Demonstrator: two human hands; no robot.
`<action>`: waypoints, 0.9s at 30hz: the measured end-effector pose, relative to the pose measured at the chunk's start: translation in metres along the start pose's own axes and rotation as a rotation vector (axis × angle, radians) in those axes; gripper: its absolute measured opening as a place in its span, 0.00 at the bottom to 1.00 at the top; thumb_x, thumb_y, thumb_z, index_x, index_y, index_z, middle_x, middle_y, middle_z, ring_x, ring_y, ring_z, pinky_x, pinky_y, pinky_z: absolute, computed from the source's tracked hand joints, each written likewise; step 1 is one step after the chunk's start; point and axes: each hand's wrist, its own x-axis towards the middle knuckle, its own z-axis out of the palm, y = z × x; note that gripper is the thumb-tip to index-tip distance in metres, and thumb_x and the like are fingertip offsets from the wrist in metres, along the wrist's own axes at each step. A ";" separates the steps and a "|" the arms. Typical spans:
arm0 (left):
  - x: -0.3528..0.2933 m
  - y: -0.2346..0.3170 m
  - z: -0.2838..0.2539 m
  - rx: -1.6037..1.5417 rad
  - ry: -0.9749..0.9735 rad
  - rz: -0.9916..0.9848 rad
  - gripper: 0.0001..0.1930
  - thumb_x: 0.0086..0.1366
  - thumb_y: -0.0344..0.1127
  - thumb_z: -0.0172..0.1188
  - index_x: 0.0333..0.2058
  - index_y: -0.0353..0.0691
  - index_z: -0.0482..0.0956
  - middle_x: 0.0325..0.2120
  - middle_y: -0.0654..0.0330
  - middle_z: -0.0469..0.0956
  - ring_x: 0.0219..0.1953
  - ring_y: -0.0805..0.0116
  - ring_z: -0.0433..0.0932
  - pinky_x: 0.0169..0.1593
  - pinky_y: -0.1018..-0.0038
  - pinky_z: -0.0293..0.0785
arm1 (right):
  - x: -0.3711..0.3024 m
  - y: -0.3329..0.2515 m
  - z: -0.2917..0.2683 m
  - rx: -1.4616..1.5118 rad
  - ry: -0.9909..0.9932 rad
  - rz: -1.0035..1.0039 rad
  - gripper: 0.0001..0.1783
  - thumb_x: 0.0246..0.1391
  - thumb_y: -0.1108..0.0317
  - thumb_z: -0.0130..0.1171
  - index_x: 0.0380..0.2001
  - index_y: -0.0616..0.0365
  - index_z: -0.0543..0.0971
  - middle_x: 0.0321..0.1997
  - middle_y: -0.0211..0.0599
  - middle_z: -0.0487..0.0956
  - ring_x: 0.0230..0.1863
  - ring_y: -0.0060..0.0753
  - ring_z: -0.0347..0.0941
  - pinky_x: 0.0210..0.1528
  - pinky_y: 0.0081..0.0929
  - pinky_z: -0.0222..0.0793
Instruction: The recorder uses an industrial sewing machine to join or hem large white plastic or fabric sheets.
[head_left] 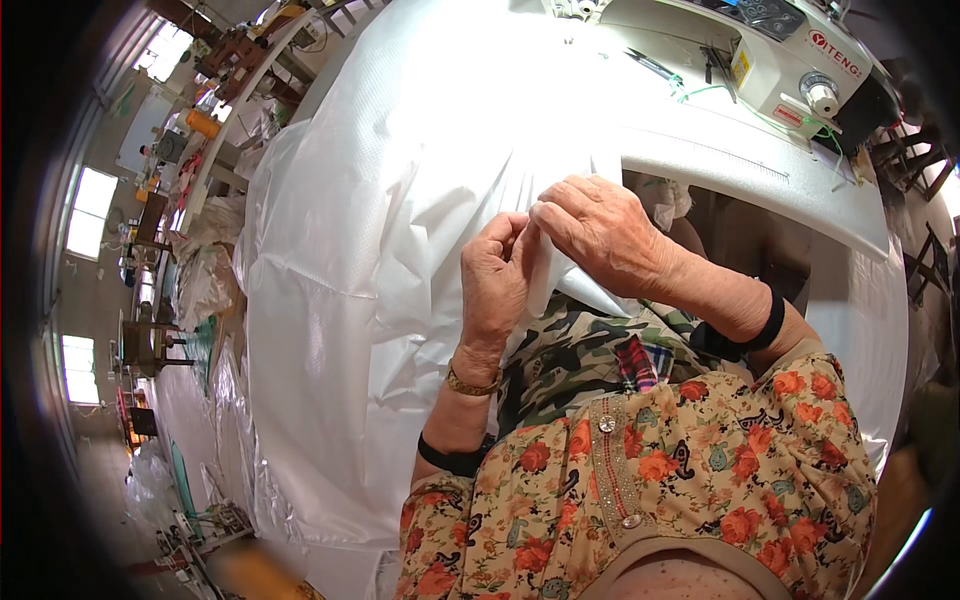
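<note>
A large sheet of white, shiny fabric [330, 330] drapes over the table and hangs down in folds in front of me. My left hand [497, 270] pinches the edge of this fabric between thumb and fingers. Against its fingertips, my right hand [605, 232] grips the same edge from the other side. Both hands meet near the middle of the view, just off the front of the white sewing table [740, 170]. Exactly how the edge lies between the fingertips is hidden by the fingers.
A white sewing machine [800, 75] stands at the far right of the table. Dark tweezers or snips [655, 68] and green thread [700, 90] lie beside it. Camouflage cloth [570, 350] covers my lap. Other workbenches and an orange thread cone [203, 124] are at the left.
</note>
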 end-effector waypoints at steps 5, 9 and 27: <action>0.004 -0.012 0.005 -0.159 0.086 0.030 0.11 0.71 0.34 0.55 0.32 0.33 0.77 0.22 0.68 0.73 0.25 0.85 0.67 0.29 0.83 0.67 | -0.009 -0.004 0.009 0.052 0.141 -0.080 0.15 0.48 0.73 0.57 0.41 0.64 0.74 0.40 0.39 0.73 0.41 0.37 0.71 0.43 0.33 0.69; 0.007 -0.014 0.001 -0.569 -0.061 -0.184 0.09 0.70 0.32 0.55 0.30 0.35 0.75 0.22 0.69 0.71 0.25 0.85 0.65 0.29 0.83 0.65 | -0.021 -0.013 0.014 0.043 0.186 -0.112 0.13 0.49 0.72 0.59 0.39 0.65 0.74 0.45 0.42 0.76 0.50 0.41 0.73 0.51 0.34 0.71; 0.019 0.002 -0.009 -0.039 0.021 0.065 0.10 0.68 0.31 0.57 0.26 0.35 0.75 0.19 0.73 0.67 0.22 0.86 0.59 0.25 0.84 0.56 | -0.125 -0.022 0.015 0.580 -0.064 0.472 0.10 0.60 0.67 0.51 0.32 0.65 0.69 0.29 0.49 0.67 0.33 0.53 0.67 0.37 0.41 0.64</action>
